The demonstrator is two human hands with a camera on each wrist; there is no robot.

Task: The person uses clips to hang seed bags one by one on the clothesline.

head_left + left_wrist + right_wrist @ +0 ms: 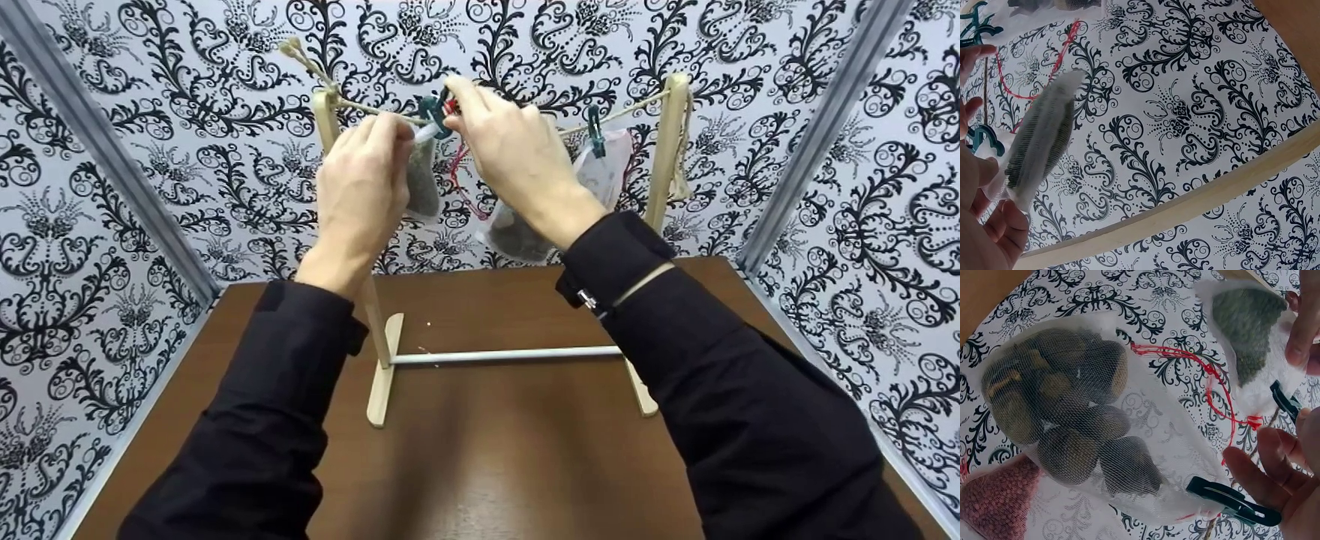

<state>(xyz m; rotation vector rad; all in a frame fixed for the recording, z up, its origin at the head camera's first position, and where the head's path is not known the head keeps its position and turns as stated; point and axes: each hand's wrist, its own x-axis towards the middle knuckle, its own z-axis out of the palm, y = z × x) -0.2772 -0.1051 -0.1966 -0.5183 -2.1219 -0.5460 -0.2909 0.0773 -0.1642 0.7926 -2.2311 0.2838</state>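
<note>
My left hand (360, 176) pinches the upper edge of a mesh bag (1044, 135) with green, leafy-looking filling. My right hand (517, 150) is just right of it at the rope (360, 109), its fingers around a dark green clothespin (1283, 396) at that bag's top corner; part of its grip is hidden. A second clothespin (1233, 500) fastens a mesh bag of stones (1055, 394), which hangs below my right wrist. Red drawstring (459, 180) dangles between the two bags. In the right wrist view, a bag of pinkish granules (1005, 495) shows beyond the stones.
The rope spans two wooden posts (670, 142) of a stand with feet (386, 375) and a white crossbar (510, 354) on a brown table (480, 465). Another clothespin (595, 131) grips a bag near the right post. Patterned panels (97, 225) enclose the back and sides.
</note>
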